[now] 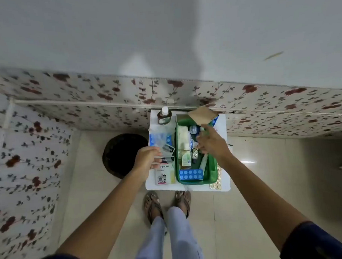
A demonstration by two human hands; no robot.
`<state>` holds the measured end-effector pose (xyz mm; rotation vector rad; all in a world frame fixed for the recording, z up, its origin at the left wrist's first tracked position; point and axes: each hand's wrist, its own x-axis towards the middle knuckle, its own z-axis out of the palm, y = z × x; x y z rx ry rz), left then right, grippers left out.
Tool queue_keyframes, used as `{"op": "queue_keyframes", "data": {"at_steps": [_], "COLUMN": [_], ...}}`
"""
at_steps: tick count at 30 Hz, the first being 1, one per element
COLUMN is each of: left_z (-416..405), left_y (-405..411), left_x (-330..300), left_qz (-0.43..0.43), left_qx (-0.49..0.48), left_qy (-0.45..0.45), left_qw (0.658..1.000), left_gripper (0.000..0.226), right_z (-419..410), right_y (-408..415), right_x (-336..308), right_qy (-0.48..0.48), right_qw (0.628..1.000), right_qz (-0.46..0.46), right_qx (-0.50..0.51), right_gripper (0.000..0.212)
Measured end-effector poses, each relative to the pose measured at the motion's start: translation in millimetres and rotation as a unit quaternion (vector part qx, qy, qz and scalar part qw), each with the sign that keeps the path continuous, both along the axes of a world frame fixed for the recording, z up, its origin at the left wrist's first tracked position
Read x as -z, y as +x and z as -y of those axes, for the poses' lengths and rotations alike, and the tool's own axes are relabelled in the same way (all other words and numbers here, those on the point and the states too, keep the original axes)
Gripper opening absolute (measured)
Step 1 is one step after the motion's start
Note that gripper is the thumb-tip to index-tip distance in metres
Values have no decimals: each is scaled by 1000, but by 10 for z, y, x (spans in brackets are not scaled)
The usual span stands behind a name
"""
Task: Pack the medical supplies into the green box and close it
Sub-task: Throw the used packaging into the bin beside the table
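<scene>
At nine o'clock of the green box (212,172), plaster packets (166,162) are pinched by the left hand (146,159); a brown bottle (164,115) remains unpacked at eleven. The box, lid open, is partly filled. Whether the right hand (210,140), curled inside, holds anything cannot be told.

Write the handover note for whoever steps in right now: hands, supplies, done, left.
Left hand: at the near-left of the white table, fingers on the clear packets; firm grip unclear.
Right hand: over the open green box, fingertips closed on a small item; what it is cannot be told.
In the box: blue blister pack, small pale-green bottle, white pad, other small items.
Still outside: brown bottle at the far edge, blue packet, plaster box, gold blister strip.
Left to do: pack those, then shut the box.
</scene>
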<state>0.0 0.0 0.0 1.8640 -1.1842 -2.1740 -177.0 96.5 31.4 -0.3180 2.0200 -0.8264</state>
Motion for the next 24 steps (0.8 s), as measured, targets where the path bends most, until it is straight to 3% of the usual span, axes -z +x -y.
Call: {"op": "queue_keyframes", "data": {"at_steps": [3,6,9,13,19,24], "left_z": [43,89,131,131,184,237], "left_y": [-97,-181,-255,-226,-191,-244], "left_x": [354,676,822,959,1014,973], "left_qz": [78,143,197,214,180,143], "left_qx": [49,182,292,370,364,272], "left_qy": [-151,-281,-257,-270,-292,-340], "left_qw": [984,931,900,863,866,889], "left_gripper": [22,34,45,47,46,38], "right_z": [200,416,581,755,946,959], "right_y": [-78,-193,-247,-223,-332,-438], "right_x": [170,413,617,670,702,824], "right_qy": [-18,-14,47,95,134,90], "right_qw": [994,982,959,938,936,914], "right_qz": [-89,-153,-218,-281,-277,-321], "right_qx": [-66,-107,-176,-180,-168,-231], "right_gripper": [57,59,59,53,61,45]}}
